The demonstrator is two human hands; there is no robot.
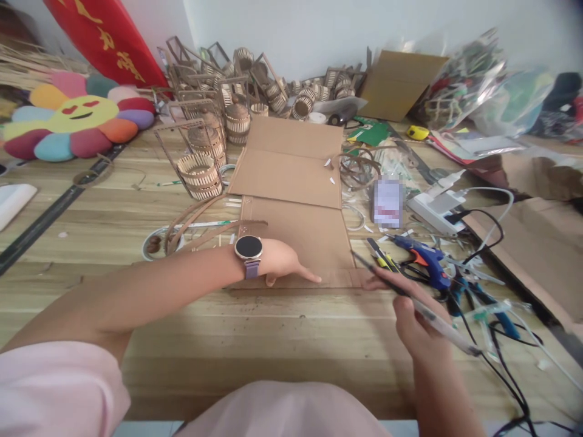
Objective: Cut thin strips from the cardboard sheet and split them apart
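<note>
Holding a blurred pen-like tool [435,320], the right hand [413,328] flanks cardboard [303,227] partly hidden under the spread left hand [280,258].

The cardboard [300,233] is plain brown; the pen [435,320] is dark in front, clear and greyish behind. The watch [249,247] has a black face and purple strap, the sleeve [59,388] is pale pink, the glue gun [430,264] blue with an orange trigger. The baskets [199,176] show cream and brown stripes, the banner [112,45] gold characters on red, the cushion [86,118] multicoloured petals round a yellow centre with red heart eyes
</note>
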